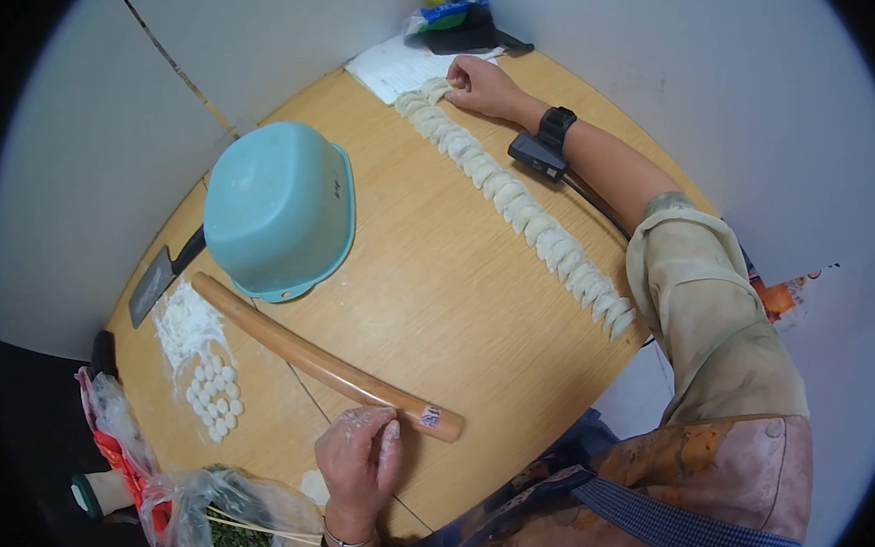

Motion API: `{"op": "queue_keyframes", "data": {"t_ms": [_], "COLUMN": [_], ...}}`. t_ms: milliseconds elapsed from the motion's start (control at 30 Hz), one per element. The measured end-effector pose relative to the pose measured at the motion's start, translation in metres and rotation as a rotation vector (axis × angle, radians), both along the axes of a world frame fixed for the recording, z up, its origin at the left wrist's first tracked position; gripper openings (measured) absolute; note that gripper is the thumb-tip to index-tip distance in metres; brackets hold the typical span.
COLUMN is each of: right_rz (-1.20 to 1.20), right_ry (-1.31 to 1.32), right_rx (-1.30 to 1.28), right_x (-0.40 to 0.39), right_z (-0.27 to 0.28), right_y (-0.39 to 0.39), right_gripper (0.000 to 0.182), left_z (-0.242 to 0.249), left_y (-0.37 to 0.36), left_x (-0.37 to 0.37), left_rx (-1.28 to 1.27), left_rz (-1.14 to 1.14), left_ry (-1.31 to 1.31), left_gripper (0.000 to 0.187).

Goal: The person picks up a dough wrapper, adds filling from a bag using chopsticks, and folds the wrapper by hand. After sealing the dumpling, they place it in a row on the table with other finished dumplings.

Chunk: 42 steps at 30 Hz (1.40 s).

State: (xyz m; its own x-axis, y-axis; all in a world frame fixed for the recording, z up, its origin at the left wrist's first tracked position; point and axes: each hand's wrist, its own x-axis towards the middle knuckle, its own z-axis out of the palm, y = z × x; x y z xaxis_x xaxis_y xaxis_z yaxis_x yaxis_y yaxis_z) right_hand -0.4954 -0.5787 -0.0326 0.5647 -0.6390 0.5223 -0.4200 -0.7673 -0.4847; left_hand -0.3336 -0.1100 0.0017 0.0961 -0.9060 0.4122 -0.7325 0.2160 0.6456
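My right hand point(483, 86) reaches to the far end of a long row of dumplings point(513, 204), its fingers closed on a dumpling point(436, 89) there. The row runs from the paper down toward the near right edge. Near the table's front edge is my left hand point(362, 457), floury and with fingers curled; whether anything is in them is hidden. Just beyond it lies a wooden rolling pin point(323, 366). Part of a flat dough piece point(314, 487) shows beside my left wrist.
An upturned blue basin point(273, 208) stands at the back left, beside a cleaver point(153, 286). Flour point(188, 324) and small dough pieces point(215, 397) lie at left. A bag of chopped greens point(241, 541) is at the near left. Paper point(395, 68) and a black device point(538, 157) lie farther right.
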Motion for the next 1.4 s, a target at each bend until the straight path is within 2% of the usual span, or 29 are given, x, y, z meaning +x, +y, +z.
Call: {"op": "queue_keyframes", "data": {"t_ms": [200, 667, 733, 833, 900, 933, 1000, 1100, 1167, 1233, 1333, 1400], "right_rz": [-0.011, -0.013, -0.003, -0.003, 0.041, 0.036, 0.077, 0.057, 0.003, 0.014, 0.008, 0.027], "right_ry": [0.151, 0.15, 0.128, 0.151, -0.07, -0.085, -0.155, -0.174, -0.131, -0.211, -0.27, -0.258], "right_rx": [-0.052, -0.083, -0.116, -0.095, 0.094, 0.091, 0.258, 0.314, 0.185, 0.325, 0.39, 0.334], "right_x": [-0.001, -0.001, -0.001, -0.004, -0.007, -0.009, -0.02, -0.054, -0.083, -0.114, -0.159, -0.183], "right_z": [0.004, -0.002, -0.002, -0.002, -0.002, -0.003, 0.0, 0.021, 0.037, 0.05, 0.082, 0.105], "right_y": [-0.002, -0.003, -0.004, -0.007, -0.007, -0.011, -0.013, 0.002, 0.014, 0.032, 0.098, 0.143], "right_gripper": [0.025, 0.024, 0.024, 0.024, 0.021, 0.021, 0.019, 0.018, 0.018, 0.017, 0.015, 0.013], "left_z": [0.002, 0.002, 0.004, 0.004, 0.002, 0.002, -0.002, -0.009, -0.009, -0.012, -0.011, -0.009], "left_y": [0.0, 0.0, -0.001, 0.0, 0.0, -0.001, -0.001, 0.0, 0.002, 0.002, 0.002, 0.002], "left_x": [0.0, -0.001, -0.001, -0.001, -0.001, 0.0, 0.006, 0.011, 0.012, 0.013, 0.01, 0.007], "left_rx": [-0.021, -0.016, -0.008, -0.009, -0.03, -0.052, -0.075, -0.115, -0.144, -0.171, -0.218, -0.241], "left_rz": [0.022, 0.006, 0.009, 0.025, 0.045, 0.061, 0.08, 0.124, 0.162, 0.16, 0.164, 0.17], "left_ry": [-0.013, -0.016, -0.034, -0.048, -0.036, -0.027, -0.049, -0.036, 0.01, 0.024, 0.076, 0.11], "left_gripper": [0.008, 0.008, 0.014, 0.013, 0.009, 0.004, 0.006, 0.006, 0.001, 0.002, 0.005, 0.008]}}
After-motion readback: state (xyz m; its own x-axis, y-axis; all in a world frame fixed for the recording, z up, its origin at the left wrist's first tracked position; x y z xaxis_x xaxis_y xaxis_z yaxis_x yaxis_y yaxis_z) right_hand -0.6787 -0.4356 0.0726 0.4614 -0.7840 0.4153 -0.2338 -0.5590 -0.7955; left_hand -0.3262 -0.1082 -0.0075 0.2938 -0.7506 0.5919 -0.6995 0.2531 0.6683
